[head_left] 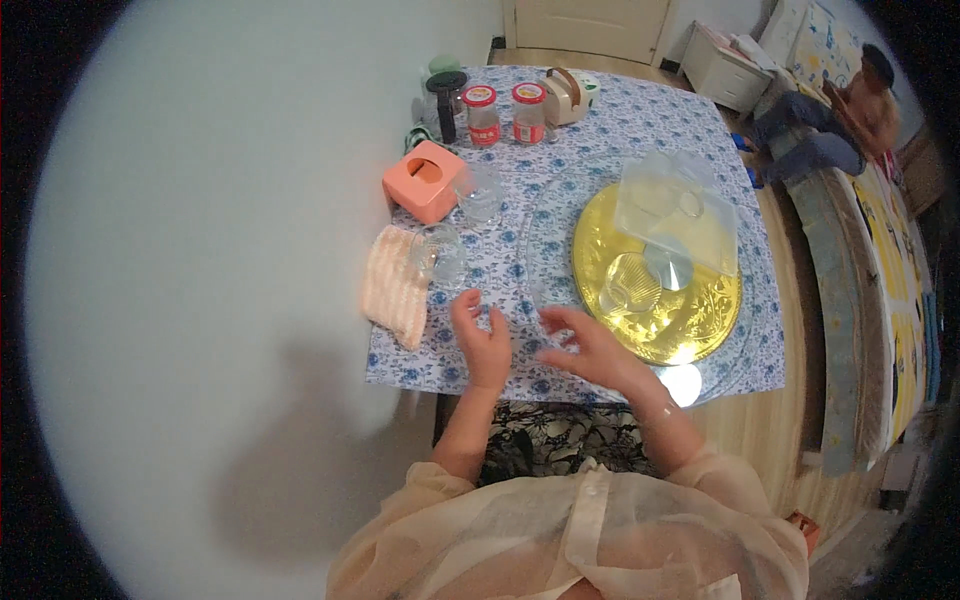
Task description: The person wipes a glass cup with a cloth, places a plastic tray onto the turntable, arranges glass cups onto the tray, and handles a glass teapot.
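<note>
My left hand (pixel 482 342) hovers at the near edge of the table, its fingers apart and curved upward. To its right, my right hand (pixel 598 355) reaches inward with thumb and fingers spread. Nothing shows in either hand, and a gap lies between them. Just beyond my left hand stands a clear glass bowl (pixel 438 254), partly over a folded peach-and-white striped cloth (pixel 393 290). A second clear glass bowl (pixel 480 196) sits farther back. Past my right hand lies a round gold tray (pixel 592 240) carrying a shell-shaped clear glass dish (pixel 630 285) and translucent plastic containers (pixel 680 205).
An orange tissue box (pixel 425 182) stands by the wall. Behind it are a black-lidded pitcher (pixel 447 105), two red-lidded glass jars (pixel 481 118) and a cream container with a brown handle (pixel 568 97). A person (pixel 835 125) sits on a bed (pixel 860 300) at right.
</note>
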